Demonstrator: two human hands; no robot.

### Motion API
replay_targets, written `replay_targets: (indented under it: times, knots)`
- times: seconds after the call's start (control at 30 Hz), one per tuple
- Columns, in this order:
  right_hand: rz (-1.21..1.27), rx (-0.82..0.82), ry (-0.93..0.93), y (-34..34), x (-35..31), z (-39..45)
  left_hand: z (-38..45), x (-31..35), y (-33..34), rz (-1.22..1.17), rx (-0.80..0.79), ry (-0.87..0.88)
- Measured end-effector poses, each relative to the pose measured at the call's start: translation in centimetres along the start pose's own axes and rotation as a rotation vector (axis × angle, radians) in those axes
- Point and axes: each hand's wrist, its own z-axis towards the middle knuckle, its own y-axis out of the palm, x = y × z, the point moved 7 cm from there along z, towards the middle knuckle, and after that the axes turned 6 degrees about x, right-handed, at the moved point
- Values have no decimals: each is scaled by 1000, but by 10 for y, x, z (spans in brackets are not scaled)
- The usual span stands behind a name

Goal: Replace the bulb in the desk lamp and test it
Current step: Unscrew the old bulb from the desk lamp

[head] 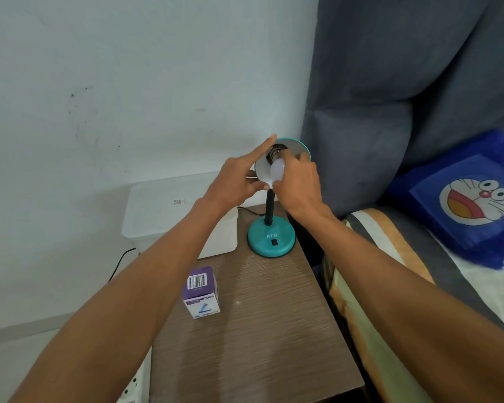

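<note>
A teal desk lamp stands on its round base [271, 239] at the back of a brown bedside table [253, 338]. Its shade [298, 146] is tipped up toward me, white inside. My left hand [236, 180] grips the shade's left rim, index finger stretched along the edge. My right hand [298, 181] is closed around a white bulb [277, 169]. The bulb's metal screw base sits at the socket inside the shade. A purple and white bulb box [201, 292] stands on the table, nearer to me on the left.
A white plastic storage box [163, 210] stands left of the lamp against the wall. A black cord [120, 263] runs down behind the table. A grey padded headboard [390, 112] and a bed with a blue cartoon pillow [474, 199] fill the right side.
</note>
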Motion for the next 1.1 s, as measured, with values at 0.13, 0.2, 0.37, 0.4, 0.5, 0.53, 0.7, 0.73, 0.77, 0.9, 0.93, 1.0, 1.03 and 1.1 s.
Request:
replay_targets:
  times: [0.13,0.2,0.37,0.4,0.5,0.53,0.7,0.73,0.77,0.9,0.93,1.0,1.03,1.1]
  knots:
    - [-44,-26,-58,-2,-2,0,0,0,-1,-9,-5,-8]
    - [-5,-54,-50,-3,0,2,0,-1,-1,-5,-5,-7]
    - [43,-54,-74,-6,0,7,2,0,1,10,-7,-4]
    - [11,-51,-90,-6,-1,7,1,0,1,15,-7,-2]
    - [-124,-40,-127,-7,-3,7,1,-1,2,12,-5,-1]
    - [-151,-41,-128,-7,-4,7,1,-1,2,8,-3,0]
    - [-120,-38,-119,-8,-3,-2,1,1,1,40,0,6]
    - [-102,-32,-124,-10,-2,-4,1,1,1,35,0,3]
    - [-83,-29,-131,-13,-1,-6,0,1,0,30,-1,1]
    - [9,-11,-178,-26,0,-14,0,3,-1,6,-4,-12]
    - [35,-7,-185,-29,1,-15,0,3,-1,7,-2,-17]
    - [84,10,-191,-36,3,-19,-2,6,-1,21,-3,-21]
    - [101,19,-194,-40,3,-20,-3,7,-2,27,-2,-29]
    - [109,18,-198,-47,5,-24,-8,8,-7,9,11,-78]
